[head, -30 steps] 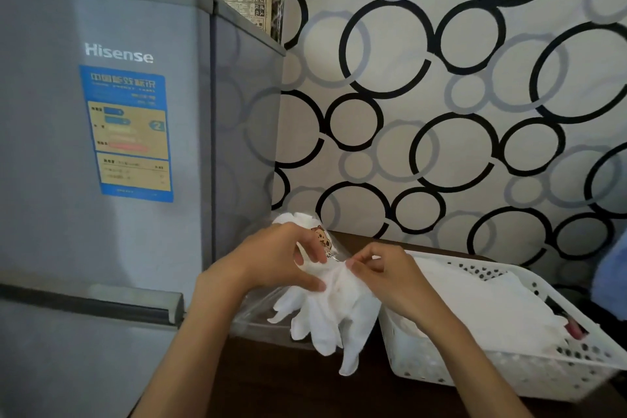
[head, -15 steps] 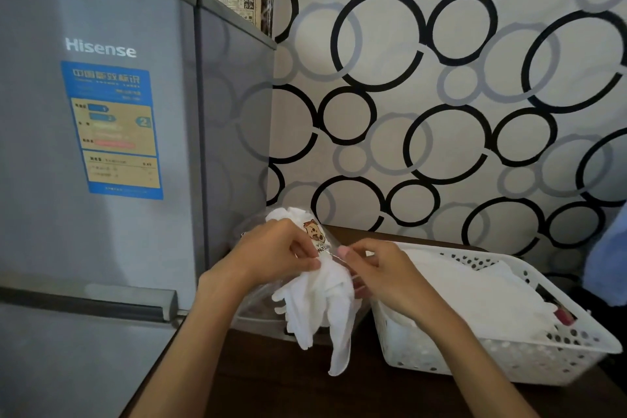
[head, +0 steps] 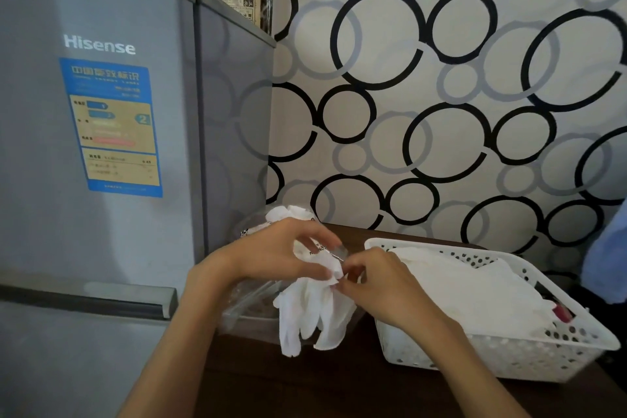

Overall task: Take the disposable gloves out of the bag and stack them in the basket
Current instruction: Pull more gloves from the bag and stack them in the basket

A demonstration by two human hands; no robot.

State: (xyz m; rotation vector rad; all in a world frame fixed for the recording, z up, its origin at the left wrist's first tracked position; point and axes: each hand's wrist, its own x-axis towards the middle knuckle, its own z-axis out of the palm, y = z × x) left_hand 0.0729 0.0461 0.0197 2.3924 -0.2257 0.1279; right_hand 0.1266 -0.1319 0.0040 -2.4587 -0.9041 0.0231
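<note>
Gloves (head: pixel 314 310) are what you've got bunched between both hands right now, hanging just left of the basket (head: pixel 509 358) with their limp fingers dangling below your grip. Your left hand (head: pixel 278 258) is curled around the top of the bundle along with the clear bag (head: pixel 249 307), which sags under and behind it, and your right hand (head: pixel 376 285) is pinching the cuff edge just beside your left thumb. Both grips look tight and closed on the material, nothing slack.

Looks to me like you're at the peel-one-off stage. Keep the pinch with your right hand on a single layer only, since this thin film probably clings and you'll drag several out at once if you grab deeper. Hold the left hand steady as the anchor and pull sideways, away from it, toward the basket. There's already a white pile (head: pixel 475 285) in there, so lay the next one flat on top, fingers pointing the same way, rather than dropping it crumpled.
</note>
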